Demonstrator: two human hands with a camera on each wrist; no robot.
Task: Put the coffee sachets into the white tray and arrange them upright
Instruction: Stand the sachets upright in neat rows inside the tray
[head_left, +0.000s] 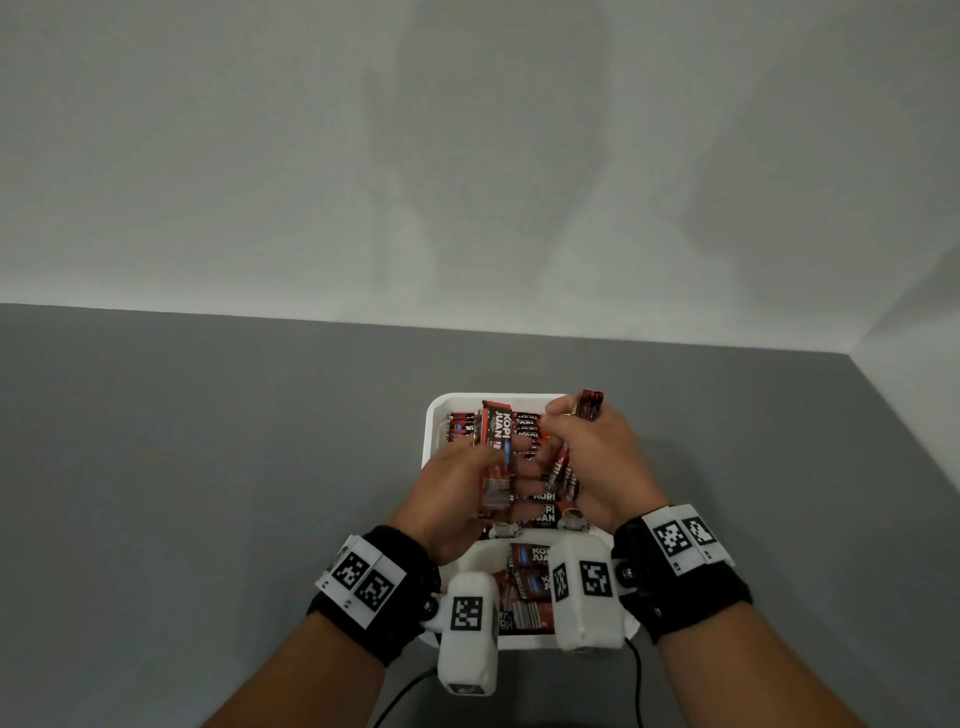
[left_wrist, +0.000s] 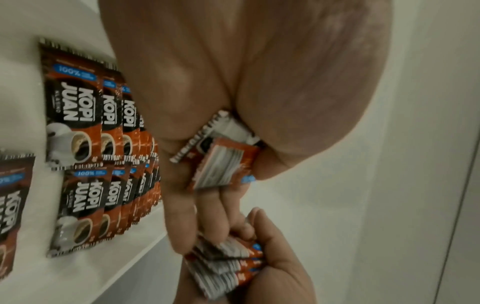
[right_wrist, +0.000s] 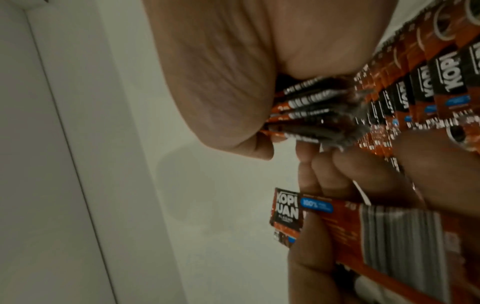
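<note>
The white tray (head_left: 430, 415) sits on the grey table in front of me. Red-and-black coffee sachets (head_left: 462, 428) stand in rows inside it, also seen as standing rows (left_wrist: 78, 123) in the left wrist view. My left hand (head_left: 457, 483) pinches one sachet (head_left: 496, 457) upright over the tray, and that sachet (right_wrist: 363, 224) shows in the right wrist view. My right hand (head_left: 597, 452) grips a bundle of sachets (head_left: 589, 405) at the tray's right side. The same bundle (right_wrist: 311, 109) is pressed between thumb and fingers. The two hands touch over the tray's middle.
Nearer to me a second white container (head_left: 480, 553) holds loose sachets (head_left: 527, 584) lying flat, partly hidden by the wrist cameras. The grey table (head_left: 208, 467) ends at a white wall behind and on the right. Cables hang at the front edge.
</note>
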